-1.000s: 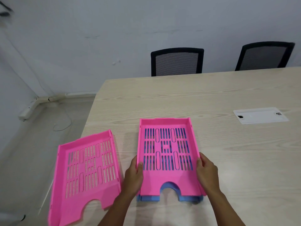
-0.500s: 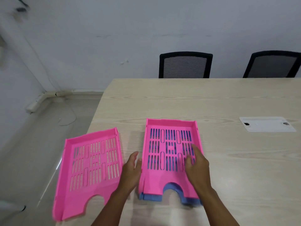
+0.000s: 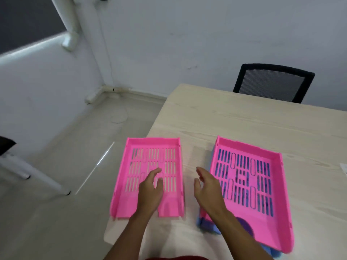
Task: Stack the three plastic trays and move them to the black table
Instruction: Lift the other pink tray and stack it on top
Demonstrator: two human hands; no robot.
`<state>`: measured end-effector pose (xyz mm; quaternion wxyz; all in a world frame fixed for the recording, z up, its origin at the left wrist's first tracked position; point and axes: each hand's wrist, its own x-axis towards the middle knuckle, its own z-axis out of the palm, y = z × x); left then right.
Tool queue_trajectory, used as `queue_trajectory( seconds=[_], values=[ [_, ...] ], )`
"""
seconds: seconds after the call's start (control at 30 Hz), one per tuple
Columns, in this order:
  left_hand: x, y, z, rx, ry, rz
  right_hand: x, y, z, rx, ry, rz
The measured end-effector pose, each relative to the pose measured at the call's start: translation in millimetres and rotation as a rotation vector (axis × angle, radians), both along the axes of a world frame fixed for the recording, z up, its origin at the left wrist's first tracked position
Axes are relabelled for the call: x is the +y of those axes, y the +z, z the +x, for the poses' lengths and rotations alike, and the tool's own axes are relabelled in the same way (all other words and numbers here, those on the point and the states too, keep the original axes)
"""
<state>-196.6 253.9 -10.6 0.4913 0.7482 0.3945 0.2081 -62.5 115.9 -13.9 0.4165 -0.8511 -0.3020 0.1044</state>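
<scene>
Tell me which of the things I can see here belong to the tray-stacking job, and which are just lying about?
Part of the job:
single pink tray, on the left
pink tray nested on a blue tray, on the right
left hand and right hand, both open

Just there:
wooden table
black mesh chair
white pipe on the wall

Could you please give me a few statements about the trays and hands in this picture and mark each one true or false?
1. The right-side pink tray sits on a blue tray. True.
2. The left hand is over the lone pink tray. True.
3. The right hand grips a tray wall. False: it is open, holding nothing.
4. The lone pink tray lies wholly on the table. False: its left side overhangs the table's edge.
5. All three trays are stacked. False: one pink tray lies apart.
</scene>
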Motion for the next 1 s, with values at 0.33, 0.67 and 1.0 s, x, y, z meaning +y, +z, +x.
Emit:
queue_trajectory(
  seconds=[0.33,0.67,1.0],
  values=[
    [79.9,-25.3,-62.5,0.219,0.322,0.039,54.7,-32.0,-33.4,0.176,0.107,-0.23],
    [89.3,-51.0,-79.4,0.3,0.26,-0.123,57.4,-39.5,-39.2,0.254,-0.04,-0.299],
    [94.6,-12.2,-62.9,0.101,0.229,-0.059,59.3,17.5,-20.3,0.048,-0.091,0.003]
  ],
)
